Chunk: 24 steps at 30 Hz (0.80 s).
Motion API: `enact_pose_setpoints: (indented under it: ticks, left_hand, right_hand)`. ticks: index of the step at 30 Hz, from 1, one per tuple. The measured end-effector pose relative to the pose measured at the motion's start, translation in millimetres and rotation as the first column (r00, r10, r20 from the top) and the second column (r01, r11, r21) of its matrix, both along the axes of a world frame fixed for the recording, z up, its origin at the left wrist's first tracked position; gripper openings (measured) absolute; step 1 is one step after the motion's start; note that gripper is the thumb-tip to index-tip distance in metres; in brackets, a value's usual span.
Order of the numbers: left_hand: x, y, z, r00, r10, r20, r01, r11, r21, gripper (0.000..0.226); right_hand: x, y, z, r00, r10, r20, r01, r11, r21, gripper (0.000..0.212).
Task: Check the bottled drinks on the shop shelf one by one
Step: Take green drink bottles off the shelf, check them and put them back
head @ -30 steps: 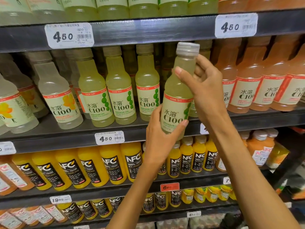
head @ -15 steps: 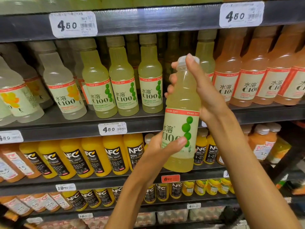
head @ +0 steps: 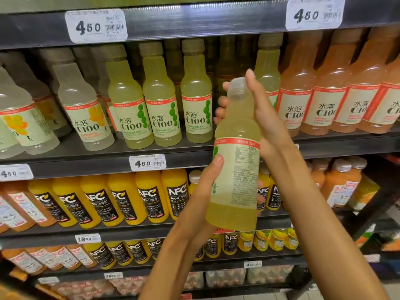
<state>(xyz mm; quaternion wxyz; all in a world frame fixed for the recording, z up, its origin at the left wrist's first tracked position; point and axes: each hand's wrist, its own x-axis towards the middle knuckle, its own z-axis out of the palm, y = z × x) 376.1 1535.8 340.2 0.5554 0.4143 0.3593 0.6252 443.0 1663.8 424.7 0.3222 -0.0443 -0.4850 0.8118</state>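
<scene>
**Bottle turned to show its back label**

A pale yellow-green plastic drink bottle with a clear cap [head: 234, 169] is held upright at centre frame, in front of the dark metal shop shelf [head: 104, 154]. The right hand [head: 266, 118] wraps its fingers round the neck and shoulder, one fingertip raised beside the cap. The left hand [head: 207, 191] cradles the lower body from the left, thumb pressed on the label. Compared with half a second ago, the bottle has been rotated: the green-fruit front now sits at its left edge and the fine-print panel faces the camera. Orange juice bottles with black labels [head: 121, 198] stand on the shelf below.
</scene>
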Motion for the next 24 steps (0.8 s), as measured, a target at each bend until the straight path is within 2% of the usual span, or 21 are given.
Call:
enact_pose_setpoints:
  ticks: [2,5,8,10,13,17,19,21,24]
  left_hand:
    - [-0.2,-1.0,-2.5,0.997,0.048,-0.061,-0.05,0.998,-0.036,0.065]
    - [-4.6,-5.1,-3.6,0.954,0.189,-0.233,-0.209,0.976,-0.067,0.056]
    - [2.1,-7.5,0.5,0.949,0.181,-0.256,-0.197,0.98,-0.036,0.034]
    - [7.4,-8.0,3.3,0.973,0.164,-0.163,-0.176,0.983,-0.061,0.038]
    - [9.1,-10.6,9.2,0.997,0.041,0.07,-0.038,0.998,-0.047,0.057]
    - [18.1,-13.0,18.0,0.926,-0.13,0.354,0.141,0.99,-0.004,0.065]
    - [20.8,-15.1,20.8,0.89,-0.161,0.426,0.167,0.986,0.024,0.065]
    - [22.3,-19.2,27.0,0.874,-0.167,0.457,0.165,0.985,0.045,0.063]
    - [28.7,-22.2,41.4,0.89,-0.09,0.448,0.109,0.994,-0.016,0.064]
  right_hand:
    - [0.0,-0.2,-1.5,0.999,-0.012,-0.031,0.013,1.0,0.017,0.034]
    - [4.8,0.2,1.1,0.988,-0.148,0.038,0.142,0.98,0.136,0.032]
    - [7.7,0.3,2.7,0.956,-0.275,0.105,0.248,0.945,0.213,0.034]
    - [8.5,-0.6,4.7,0.955,-0.262,0.139,0.228,0.949,0.219,0.035]
    - [8.4,-1.0,4.8,0.971,-0.204,0.127,0.184,0.971,0.156,0.032]
    - [2.4,-0.5,-4.2,0.987,-0.104,0.125,0.111,0.992,-0.052,0.054]
    - [1.1,-0.4,-7.8,0.988,-0.053,0.145,0.081,0.977,-0.196,0.056]
    - [3.1,0.0,-8.9,0.981,-0.008,0.195,0.063,0.958,-0.28,0.038]
    - [5.9,-3.5,-13.4,0.968,0.01,0.25,0.052,0.969,-0.242,0.041]
